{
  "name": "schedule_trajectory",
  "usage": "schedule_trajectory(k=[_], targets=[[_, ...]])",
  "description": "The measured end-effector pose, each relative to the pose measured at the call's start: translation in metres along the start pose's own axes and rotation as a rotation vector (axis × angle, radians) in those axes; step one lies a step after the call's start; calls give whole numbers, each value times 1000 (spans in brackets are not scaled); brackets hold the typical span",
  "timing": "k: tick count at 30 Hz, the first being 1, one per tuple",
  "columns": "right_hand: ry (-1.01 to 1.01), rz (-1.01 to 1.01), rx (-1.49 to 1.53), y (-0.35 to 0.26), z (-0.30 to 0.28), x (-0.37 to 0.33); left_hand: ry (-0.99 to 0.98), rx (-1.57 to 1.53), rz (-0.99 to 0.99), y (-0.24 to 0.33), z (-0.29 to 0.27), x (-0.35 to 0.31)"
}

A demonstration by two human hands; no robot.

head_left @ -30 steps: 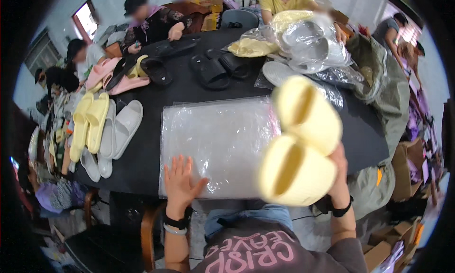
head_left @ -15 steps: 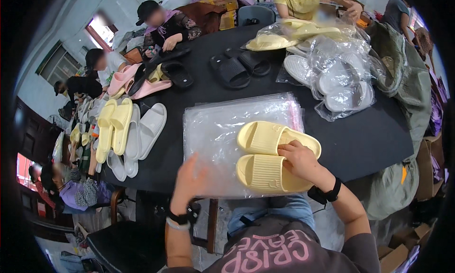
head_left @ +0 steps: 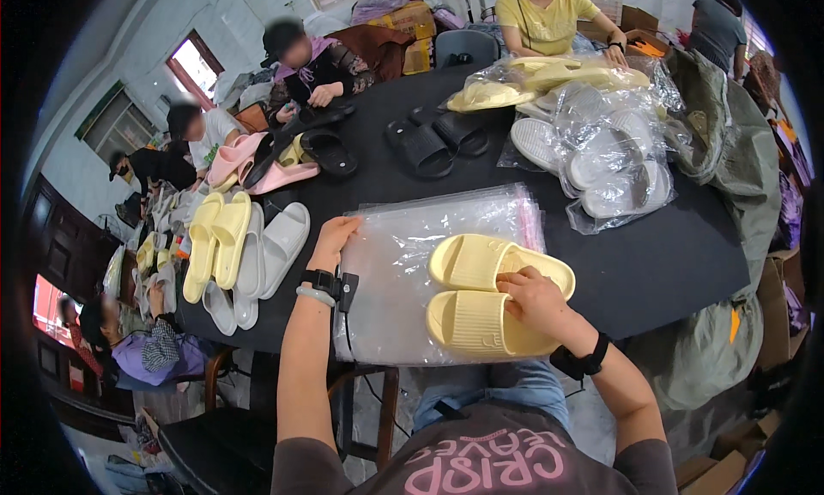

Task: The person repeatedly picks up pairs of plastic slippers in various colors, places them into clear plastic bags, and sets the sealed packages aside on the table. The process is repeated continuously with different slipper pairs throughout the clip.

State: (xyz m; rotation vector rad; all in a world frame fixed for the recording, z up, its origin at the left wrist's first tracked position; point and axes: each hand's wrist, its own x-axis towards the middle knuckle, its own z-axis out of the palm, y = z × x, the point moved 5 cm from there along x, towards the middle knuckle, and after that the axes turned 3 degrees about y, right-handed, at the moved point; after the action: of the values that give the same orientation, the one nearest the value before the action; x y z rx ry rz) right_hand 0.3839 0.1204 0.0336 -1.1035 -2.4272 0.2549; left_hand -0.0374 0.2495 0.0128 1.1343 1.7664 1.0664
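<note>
A pair of pale yellow slippers (head_left: 481, 293) lies side by side on a stack of clear plastic bags (head_left: 403, 263) on the black table (head_left: 678, 263). My right hand (head_left: 532, 302) rests on top of the two slippers, fingers curled over them. My left hand (head_left: 333, 237) presses flat on the left edge of the bag stack, fingers apart, holding nothing.
Yellow and white slippers (head_left: 236, 255) lie in a row at the table's left edge. Black slippers (head_left: 433, 139) and pink slippers (head_left: 257, 173) sit farther back. Bagged white slippers (head_left: 601, 156) pile up at the right. Other people sit around the far side.
My right hand brought the yellow slippers down from the air onto the bags. My left hand moved forward from the near edge to the stack's left edge.
</note>
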Motion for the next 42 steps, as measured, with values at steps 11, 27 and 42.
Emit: schedule_trajectory(k=[11, 27, 42], targets=[[24, 6, 53, 1, -6, -3, 295, 642, 669, 24, 5, -46], [-98, -40, 96, -14, -27, 12, 116, 1042, 655, -32, 63, -209], [-96, -88, 276, -51, -30, 43, 123, 834, 701, -49, 50, -201]])
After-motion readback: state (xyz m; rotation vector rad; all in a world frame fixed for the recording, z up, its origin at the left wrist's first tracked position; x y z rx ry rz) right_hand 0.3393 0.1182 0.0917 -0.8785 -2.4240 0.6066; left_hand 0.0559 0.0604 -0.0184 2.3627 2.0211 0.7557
